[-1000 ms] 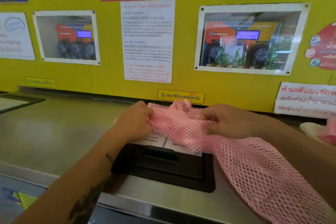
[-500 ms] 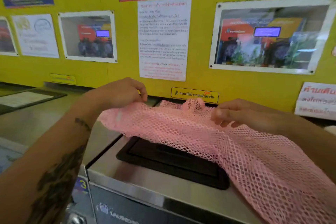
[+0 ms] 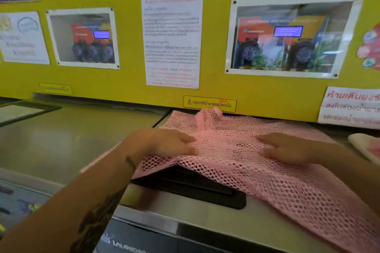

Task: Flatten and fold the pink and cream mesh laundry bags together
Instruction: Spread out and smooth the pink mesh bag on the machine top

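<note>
The pink mesh laundry bag [image 3: 267, 187] lies spread over the steel top of a washing machine [image 3: 185, 213], its near right part hanging past the front edge. My left hand [image 3: 162, 142] presses flat on the bag's left part, fingers straight. To the right, my right hand [image 3: 287, 147] lies flat on the mesh with its fingers stretched leftward. A bunched pink strap [image 3: 202, 119] sits at the bag's far edge by the wall. A cream and pink bundle [image 3: 366, 147] shows at the right edge, partly cut off.
A black detergent lid [image 3: 205, 187] is set in the machine top, partly under the mesh. The yellow wall [image 3: 127, 80] with posters rises right behind. More steel machine tops [image 3: 72, 139] stretch to the left.
The bag was held up and pulled wide between both hands; now it lies down on the machine top and both hands have opened and press flat on it.
</note>
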